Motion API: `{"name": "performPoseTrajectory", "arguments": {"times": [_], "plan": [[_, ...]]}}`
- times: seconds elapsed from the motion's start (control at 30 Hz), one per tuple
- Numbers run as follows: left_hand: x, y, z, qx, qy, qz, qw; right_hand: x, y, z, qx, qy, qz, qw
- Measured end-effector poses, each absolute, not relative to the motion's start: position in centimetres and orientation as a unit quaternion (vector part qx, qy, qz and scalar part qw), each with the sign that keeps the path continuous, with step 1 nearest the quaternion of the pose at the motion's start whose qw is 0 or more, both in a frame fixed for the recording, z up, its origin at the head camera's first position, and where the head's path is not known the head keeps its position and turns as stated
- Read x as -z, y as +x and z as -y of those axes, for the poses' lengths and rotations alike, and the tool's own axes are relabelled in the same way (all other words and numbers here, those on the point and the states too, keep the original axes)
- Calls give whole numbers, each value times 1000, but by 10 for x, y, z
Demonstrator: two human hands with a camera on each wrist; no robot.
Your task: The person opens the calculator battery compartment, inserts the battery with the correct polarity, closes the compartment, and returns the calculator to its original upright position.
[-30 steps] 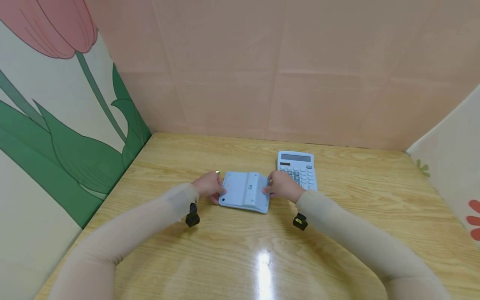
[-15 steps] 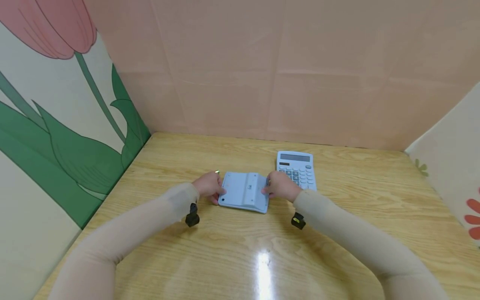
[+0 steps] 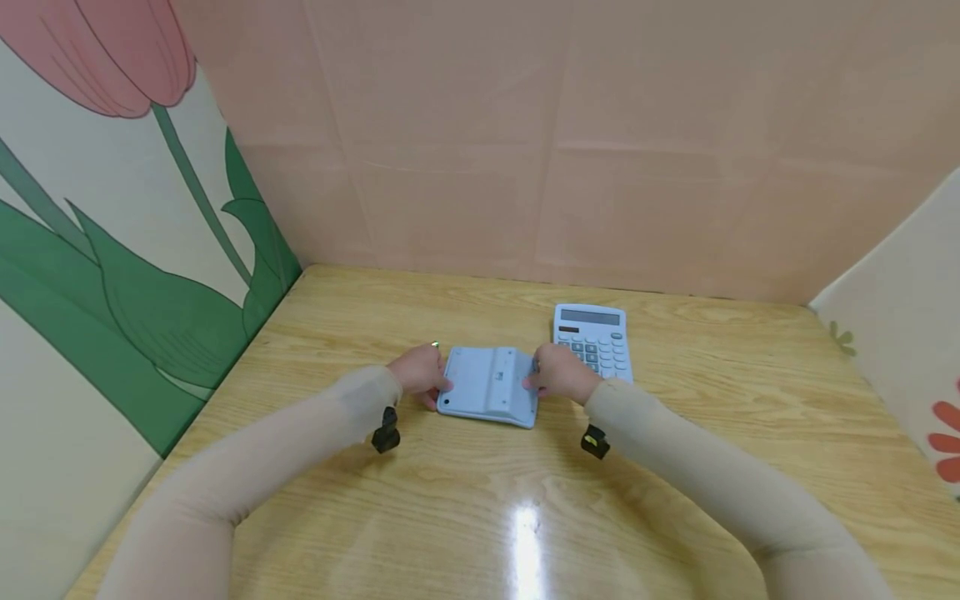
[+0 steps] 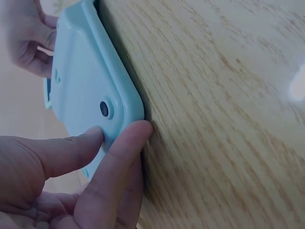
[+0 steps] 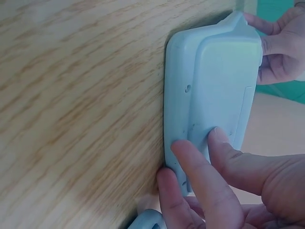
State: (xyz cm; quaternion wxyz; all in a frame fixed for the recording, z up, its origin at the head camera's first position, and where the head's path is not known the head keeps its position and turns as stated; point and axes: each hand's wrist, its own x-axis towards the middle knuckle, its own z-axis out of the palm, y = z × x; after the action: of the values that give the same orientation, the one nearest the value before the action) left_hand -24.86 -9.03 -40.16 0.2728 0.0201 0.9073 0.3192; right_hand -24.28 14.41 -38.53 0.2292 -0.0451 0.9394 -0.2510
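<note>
A light blue calculator (image 3: 472, 382) lies back side up on the wooden table, its raised battery housing toward the right. My left hand (image 3: 420, 371) pinches its left end; in the left wrist view the thumb presses on the back near a round black foot while the fingers (image 4: 116, 167) hold the edge. At the right end my right hand (image 3: 564, 372) grips it, thumb on the raised part and fingers (image 5: 174, 195) along the rim. The calculator's keys and screen are hidden underneath. Just behind the right hand, a second blue calculator (image 3: 611, 343) lies face up, its lower left partly covered.
The wooden table (image 3: 420, 508) runs back to a pink cloth wall (image 3: 450, 167). A tulip-printed panel (image 3: 172, 333) borders the left side, and a pale panel (image 3: 907, 333) with flowers the right. Light glares off the front of the table.
</note>
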Motion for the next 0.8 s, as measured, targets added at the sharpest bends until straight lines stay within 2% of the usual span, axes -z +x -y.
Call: {"name": "performPoseTrajectory", "arguments": {"times": [0.57, 0.8], "plan": [[399, -255, 81, -213, 29, -936, 279, 382, -242, -142, 242, -50, -939, 238], [396, -257, 80, -191, 75, -943, 261, 384, -245, -143, 231, -52, -942, 240]]}}
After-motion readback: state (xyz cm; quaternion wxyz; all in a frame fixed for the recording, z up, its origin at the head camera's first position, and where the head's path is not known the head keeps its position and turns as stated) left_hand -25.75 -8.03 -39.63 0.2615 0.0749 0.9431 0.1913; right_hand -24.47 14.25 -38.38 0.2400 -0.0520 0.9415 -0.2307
